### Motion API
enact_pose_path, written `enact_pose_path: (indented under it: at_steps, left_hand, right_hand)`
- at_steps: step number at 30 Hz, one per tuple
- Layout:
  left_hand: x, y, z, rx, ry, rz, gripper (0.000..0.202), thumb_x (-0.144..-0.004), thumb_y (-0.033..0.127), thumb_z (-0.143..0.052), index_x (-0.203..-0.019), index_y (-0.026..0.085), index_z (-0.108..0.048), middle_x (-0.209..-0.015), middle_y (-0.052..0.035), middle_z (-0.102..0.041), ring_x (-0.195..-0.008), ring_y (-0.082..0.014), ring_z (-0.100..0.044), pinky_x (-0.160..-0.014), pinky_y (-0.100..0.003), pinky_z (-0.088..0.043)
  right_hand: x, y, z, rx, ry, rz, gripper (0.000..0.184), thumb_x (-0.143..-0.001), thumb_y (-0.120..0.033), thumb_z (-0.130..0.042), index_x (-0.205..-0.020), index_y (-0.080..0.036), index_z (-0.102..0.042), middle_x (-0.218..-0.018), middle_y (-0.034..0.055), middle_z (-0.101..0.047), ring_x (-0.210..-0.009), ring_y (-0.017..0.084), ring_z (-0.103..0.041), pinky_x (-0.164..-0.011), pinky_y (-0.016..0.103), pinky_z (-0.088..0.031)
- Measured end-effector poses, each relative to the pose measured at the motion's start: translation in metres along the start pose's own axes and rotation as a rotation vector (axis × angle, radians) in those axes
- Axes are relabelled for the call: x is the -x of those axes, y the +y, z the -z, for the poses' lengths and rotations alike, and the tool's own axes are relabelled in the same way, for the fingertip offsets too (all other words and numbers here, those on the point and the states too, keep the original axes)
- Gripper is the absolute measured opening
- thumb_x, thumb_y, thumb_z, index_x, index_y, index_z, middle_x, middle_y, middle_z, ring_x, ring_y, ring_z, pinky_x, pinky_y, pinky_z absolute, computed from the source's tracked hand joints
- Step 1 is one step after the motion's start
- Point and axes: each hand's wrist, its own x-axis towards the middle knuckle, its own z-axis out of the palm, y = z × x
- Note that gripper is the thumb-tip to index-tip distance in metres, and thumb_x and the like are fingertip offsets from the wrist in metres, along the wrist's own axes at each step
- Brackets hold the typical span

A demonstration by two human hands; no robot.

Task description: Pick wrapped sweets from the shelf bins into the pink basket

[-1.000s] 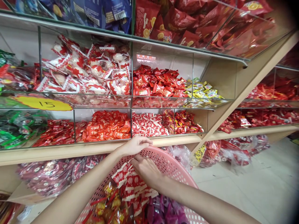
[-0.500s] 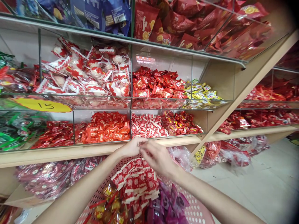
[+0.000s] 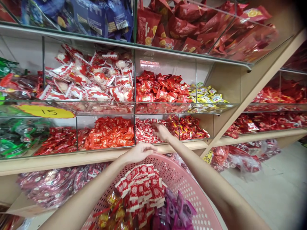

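Observation:
My right hand [image 3: 161, 131] is over the lower bin of small red-and-white wrapped candies [image 3: 145, 128]. Its fingers are loosely bent, with the tips at the candies and no candy plainly gripped. By the far rim of a pink perforated basket [image 3: 200, 201], my left hand [image 3: 141, 151] is curled with its fingers together; whatever may be inside it is hidden. Inside the basket lies a heap of red-and-cream candy packets [image 3: 144, 187]. Gold-and-red wrapped candies [image 3: 117, 214] are to their left and purple wrapped ones [image 3: 174, 214] to their right.
A wooden shelf edge [image 3: 96, 161] runs just beyond the basket. Clear dividers separate bins of orange-red packets [image 3: 112, 132] and red-and-yellow candies [image 3: 192, 127]. A yellow price tag [image 3: 46, 111] hangs at left. Bagged goods [image 3: 50, 185] sit under the shelf.
My hands were together over the basket's far side. The right hand has moved forward into the red-and-white candy bin, while the left has stayed near the rim.

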Motion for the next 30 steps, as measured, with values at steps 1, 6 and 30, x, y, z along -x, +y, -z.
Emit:
enact_pose_path:
  at_steps: [1, 6, 30]
  left_hand:
    - [0.000, -0.001, 0.000, 0.008, -0.001, 0.003, 0.025, -0.085, 0.022, -0.053, -0.102, 0.010, -0.066, -0.104, -0.0116, -0.070, -0.094, -0.0190, -0.065, -0.087, -0.034, -0.048]
    - [-0.001, -0.002, 0.000, 0.009, -0.004, -0.005, 0.024, -0.085, 0.023, -0.054, -0.102, 0.012, -0.067, -0.103, -0.0099, -0.071, -0.094, -0.0189, -0.065, -0.087, -0.034, -0.048]
    - [-0.001, 0.008, -0.003, 0.050, -0.004, -0.073, 0.017, -0.082, 0.019, -0.052, -0.071, 0.011, -0.062, -0.066, 0.0009, -0.063, -0.065, -0.0119, -0.055, -0.066, -0.024, -0.046]
  right_hand:
    - [0.000, 0.000, 0.000, 0.001, 0.011, 0.005, 0.044, -0.077, -0.016, -0.059, -0.121, -0.019, -0.054, -0.106, 0.0092, -0.067, -0.098, 0.022, -0.060, -0.084, 0.029, -0.043]
    - [0.012, -0.001, 0.007, 0.019, 0.101, 0.038, 0.045, -0.077, -0.018, -0.060, -0.122, -0.018, -0.053, -0.109, 0.0103, -0.064, -0.102, 0.024, -0.055, -0.089, 0.035, -0.040]
    - [0.118, -0.066, 0.014, -0.408, 0.456, 0.281, 0.038, -0.085, -0.021, -0.056, -0.123, -0.023, -0.047, -0.101, 0.0056, -0.055, -0.093, 0.019, -0.053, -0.081, 0.035, -0.047]
